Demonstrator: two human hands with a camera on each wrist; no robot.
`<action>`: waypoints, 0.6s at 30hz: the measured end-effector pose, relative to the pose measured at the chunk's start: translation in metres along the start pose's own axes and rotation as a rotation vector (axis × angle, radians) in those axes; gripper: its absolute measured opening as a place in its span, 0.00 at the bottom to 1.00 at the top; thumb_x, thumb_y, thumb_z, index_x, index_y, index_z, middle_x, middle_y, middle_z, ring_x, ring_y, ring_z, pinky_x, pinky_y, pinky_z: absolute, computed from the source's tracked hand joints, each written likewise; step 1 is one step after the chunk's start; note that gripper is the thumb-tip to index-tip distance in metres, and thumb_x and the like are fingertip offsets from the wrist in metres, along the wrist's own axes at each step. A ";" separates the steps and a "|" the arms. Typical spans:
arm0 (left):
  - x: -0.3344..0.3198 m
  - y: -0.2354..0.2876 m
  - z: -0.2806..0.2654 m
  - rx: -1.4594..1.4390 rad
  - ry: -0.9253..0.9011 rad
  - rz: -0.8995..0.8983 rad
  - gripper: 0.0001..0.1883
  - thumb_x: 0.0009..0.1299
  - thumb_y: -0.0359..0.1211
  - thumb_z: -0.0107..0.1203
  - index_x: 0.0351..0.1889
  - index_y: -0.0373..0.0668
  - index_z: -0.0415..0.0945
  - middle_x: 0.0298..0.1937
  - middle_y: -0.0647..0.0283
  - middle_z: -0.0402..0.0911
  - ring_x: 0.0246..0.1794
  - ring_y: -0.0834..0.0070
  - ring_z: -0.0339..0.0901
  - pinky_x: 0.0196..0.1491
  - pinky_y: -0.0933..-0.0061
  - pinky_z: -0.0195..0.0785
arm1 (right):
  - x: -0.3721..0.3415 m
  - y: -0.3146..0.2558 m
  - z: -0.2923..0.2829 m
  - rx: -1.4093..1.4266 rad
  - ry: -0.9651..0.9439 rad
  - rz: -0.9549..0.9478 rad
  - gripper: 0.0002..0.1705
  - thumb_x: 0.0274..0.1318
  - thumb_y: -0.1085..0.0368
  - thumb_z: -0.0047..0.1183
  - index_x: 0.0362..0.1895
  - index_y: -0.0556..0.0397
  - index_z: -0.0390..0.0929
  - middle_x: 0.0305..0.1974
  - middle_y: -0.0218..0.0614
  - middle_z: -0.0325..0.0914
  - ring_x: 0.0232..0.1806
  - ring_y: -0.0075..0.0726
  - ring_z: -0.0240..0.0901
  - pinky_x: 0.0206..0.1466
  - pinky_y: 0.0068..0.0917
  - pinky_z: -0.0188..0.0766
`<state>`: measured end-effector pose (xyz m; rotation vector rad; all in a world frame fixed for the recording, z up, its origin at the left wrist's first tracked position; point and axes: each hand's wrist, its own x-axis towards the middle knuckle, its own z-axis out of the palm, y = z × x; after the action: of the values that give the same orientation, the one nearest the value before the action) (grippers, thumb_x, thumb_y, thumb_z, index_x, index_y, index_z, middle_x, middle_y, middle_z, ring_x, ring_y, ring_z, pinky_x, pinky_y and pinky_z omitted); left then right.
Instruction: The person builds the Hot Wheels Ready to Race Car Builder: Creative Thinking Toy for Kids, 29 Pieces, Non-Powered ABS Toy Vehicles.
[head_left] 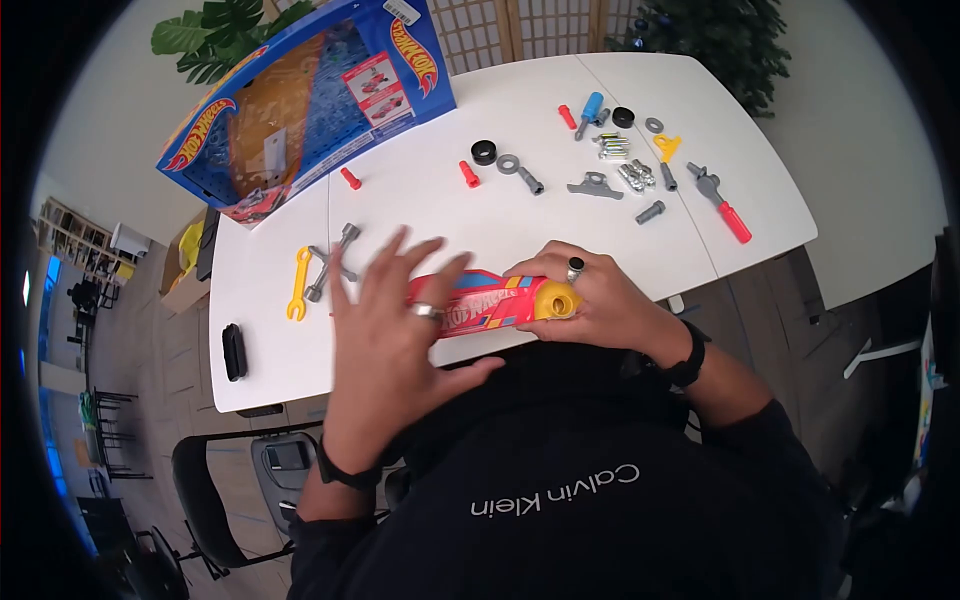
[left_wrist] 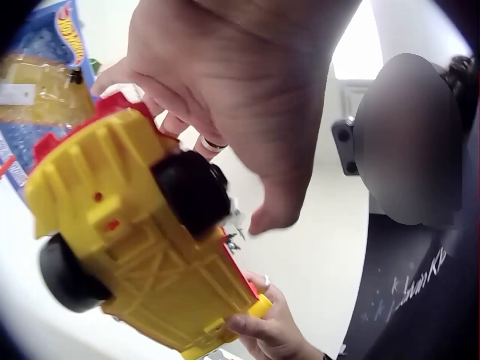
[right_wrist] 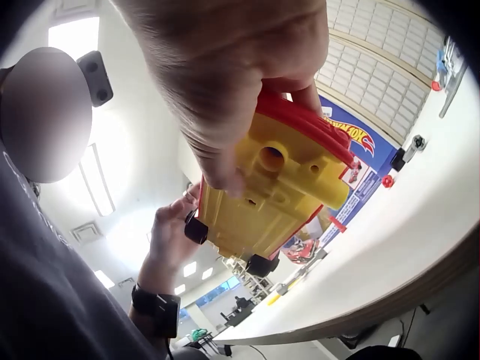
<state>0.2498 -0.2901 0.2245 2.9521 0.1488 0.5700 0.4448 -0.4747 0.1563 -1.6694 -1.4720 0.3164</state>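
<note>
A red toy car (head_left: pixel 485 305) with a yellow underside (left_wrist: pixel 142 202) is held above the table's near edge. My right hand (head_left: pixel 610 305) grips its yellow end, thumb on the underside in the right wrist view. Two black wheels (left_wrist: pixel 191 191) are on the other end, by my left hand. The left hand (head_left: pixel 385 345) is raised over that end with fingers spread and thumb apart; whether it touches the car cannot be told. At the gripped end of the yellow underside (right_wrist: pixel 251 217) there is a round hole and no wheels show there.
A blue toy box (head_left: pixel 310 100) stands at the back left. Near the left hand lie a yellow wrench (head_left: pixel 299 284) and a grey cross wrench (head_left: pixel 346 236). Black wheels, red pieces, grey parts and a red-handled tool (head_left: pixel 733 222) lie farther back and right. A black case (head_left: pixel 234 352) is at left.
</note>
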 end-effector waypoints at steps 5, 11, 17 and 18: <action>0.016 -0.002 0.036 0.106 -0.246 -0.031 0.38 0.54 0.45 0.82 0.63 0.49 0.80 0.54 0.63 0.84 0.57 0.60 0.84 0.62 0.52 0.77 | 0.013 0.010 0.009 0.009 -0.047 0.007 0.36 0.48 0.64 0.79 0.63 0.52 0.83 0.52 0.41 0.83 0.51 0.47 0.85 0.59 0.36 0.81; 0.018 -0.017 0.048 0.129 -0.246 -0.029 0.34 0.55 0.45 0.81 0.61 0.53 0.83 0.47 0.65 0.86 0.47 0.64 0.86 0.44 0.60 0.82 | 0.048 0.042 -0.026 0.236 -0.411 0.028 0.42 0.63 0.55 0.75 0.74 0.52 0.69 0.57 0.42 0.79 0.62 0.42 0.78 0.65 0.33 0.75; 0.020 -0.027 0.052 0.115 -0.223 -0.068 0.33 0.55 0.45 0.81 0.61 0.58 0.84 0.47 0.65 0.87 0.48 0.65 0.86 0.44 0.60 0.82 | 0.158 0.120 -0.050 -0.279 -0.081 0.106 0.27 0.66 0.57 0.69 0.65 0.53 0.82 0.59 0.46 0.83 0.64 0.48 0.79 0.67 0.41 0.77; 0.021 -0.028 0.052 0.117 -0.224 -0.088 0.33 0.55 0.45 0.81 0.61 0.58 0.85 0.46 0.65 0.87 0.47 0.65 0.86 0.44 0.60 0.82 | 0.170 0.137 -0.039 -0.281 -0.078 0.097 0.27 0.66 0.57 0.69 0.65 0.53 0.82 0.59 0.46 0.83 0.64 0.48 0.79 0.67 0.41 0.77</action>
<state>0.2869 -0.2661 0.1802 3.0758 0.2954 0.2232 0.6107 -0.3292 0.1378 -1.9764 -1.5510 0.2372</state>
